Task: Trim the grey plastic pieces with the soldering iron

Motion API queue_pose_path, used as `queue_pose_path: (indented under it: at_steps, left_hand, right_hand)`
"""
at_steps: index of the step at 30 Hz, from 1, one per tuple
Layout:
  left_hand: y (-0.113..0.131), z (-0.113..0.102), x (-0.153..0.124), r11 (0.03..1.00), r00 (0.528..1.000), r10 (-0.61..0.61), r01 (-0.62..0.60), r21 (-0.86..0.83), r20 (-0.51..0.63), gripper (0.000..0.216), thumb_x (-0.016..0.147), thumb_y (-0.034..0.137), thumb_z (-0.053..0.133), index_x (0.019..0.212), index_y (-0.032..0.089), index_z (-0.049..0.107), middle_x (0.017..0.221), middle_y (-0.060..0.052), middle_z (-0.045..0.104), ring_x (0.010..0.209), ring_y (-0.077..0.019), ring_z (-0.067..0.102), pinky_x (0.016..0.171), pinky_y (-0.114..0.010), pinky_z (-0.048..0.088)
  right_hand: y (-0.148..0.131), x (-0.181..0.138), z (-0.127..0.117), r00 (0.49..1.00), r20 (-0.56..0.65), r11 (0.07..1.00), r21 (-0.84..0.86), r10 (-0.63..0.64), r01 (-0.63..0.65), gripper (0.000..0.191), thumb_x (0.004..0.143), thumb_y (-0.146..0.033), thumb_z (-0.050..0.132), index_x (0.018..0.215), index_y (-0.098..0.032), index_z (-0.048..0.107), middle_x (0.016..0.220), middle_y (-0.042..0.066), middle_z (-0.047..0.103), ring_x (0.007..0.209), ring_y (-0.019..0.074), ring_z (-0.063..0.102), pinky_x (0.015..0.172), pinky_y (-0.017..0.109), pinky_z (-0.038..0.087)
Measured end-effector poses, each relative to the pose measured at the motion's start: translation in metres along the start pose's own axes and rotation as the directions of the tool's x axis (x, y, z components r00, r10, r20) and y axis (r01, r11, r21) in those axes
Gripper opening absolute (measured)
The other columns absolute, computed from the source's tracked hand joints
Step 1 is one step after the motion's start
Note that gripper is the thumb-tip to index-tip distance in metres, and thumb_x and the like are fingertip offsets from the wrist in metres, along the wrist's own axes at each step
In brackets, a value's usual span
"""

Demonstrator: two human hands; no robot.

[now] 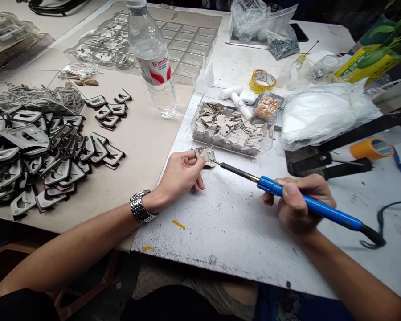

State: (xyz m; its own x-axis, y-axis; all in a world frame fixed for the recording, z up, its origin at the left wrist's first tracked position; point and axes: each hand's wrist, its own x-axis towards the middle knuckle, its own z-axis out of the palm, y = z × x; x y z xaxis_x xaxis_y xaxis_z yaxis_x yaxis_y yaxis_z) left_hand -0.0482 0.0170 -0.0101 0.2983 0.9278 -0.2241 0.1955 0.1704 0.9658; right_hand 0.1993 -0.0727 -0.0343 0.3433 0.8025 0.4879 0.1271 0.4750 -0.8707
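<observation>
Small metal bracket [205,154] sits pinched in the left hand [182,174], steadied for the soldering iron [334,215] I see clenched in the right hand [296,211].

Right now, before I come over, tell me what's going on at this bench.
A person at a speckled white bench pinches a small metal part in the left hand and holds a blue-handled soldering iron in the right hand, its tip at the part. Just beyond sits a clear tray of pale flat pieces. To the left, on a beige board, lies a heap of dark-and-white shaped parts.
</observation>
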Motion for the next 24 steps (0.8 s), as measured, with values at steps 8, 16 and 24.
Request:
queue_pose_path:
  at_steps: [8,16,24]
  left_hand:
    - [0.0002,0.0002,0.0003,1.0,1.0,-0.007,0.007,-0.018,-0.007,0.033,0.107,0.035,0.062,0.077,0.02,0.061,0.048,-0.001,0.066,0.034,-0.0121,0.059,0.034,-0.021,0.044]
    - [-0.0028,-0.0002,0.0006,1.0,1.0,0.007,-0.007,-0.014,-0.001,0.035,0.108,0.035,0.062,0.075,0.021,0.06,0.048,-0.002,0.067,0.034,-0.0121,0.059,0.033,-0.021,0.043]
    - [-0.0024,-0.0007,0.0004,1.0,1.0,0.01,-0.01,-0.017,-0.006,0.035,0.108,0.034,0.062,0.076,0.02,0.061,0.048,-0.001,0.066,0.034,-0.0117,0.058,0.033,-0.021,0.043]
  right_hand:
    - [0.0031,0.0002,-0.0006,0.999,0.031,0.999,-0.032,-0.028,0.029,0.023,0.097,-0.028,0.079,0.081,-0.024,0.063,0.063,-0.005,0.071,0.042,0.017,0.066,0.034,0.027,0.049]
    - [0.0035,0.0007,-0.0001,0.999,0.033,0.999,-0.043,-0.026,0.028,0.024,0.096,-0.028,0.08,0.08,-0.024,0.063,0.065,-0.004,0.073,0.043,0.0171,0.067,0.033,0.027,0.051]
    - [0.0045,0.0006,-0.0016,0.998,0.051,0.997,-0.06,-0.037,0.04,0.023,0.097,-0.026,0.078,0.081,-0.023,0.061,0.065,-0.005,0.072,0.043,0.0162,0.067,0.036,0.026,0.052]
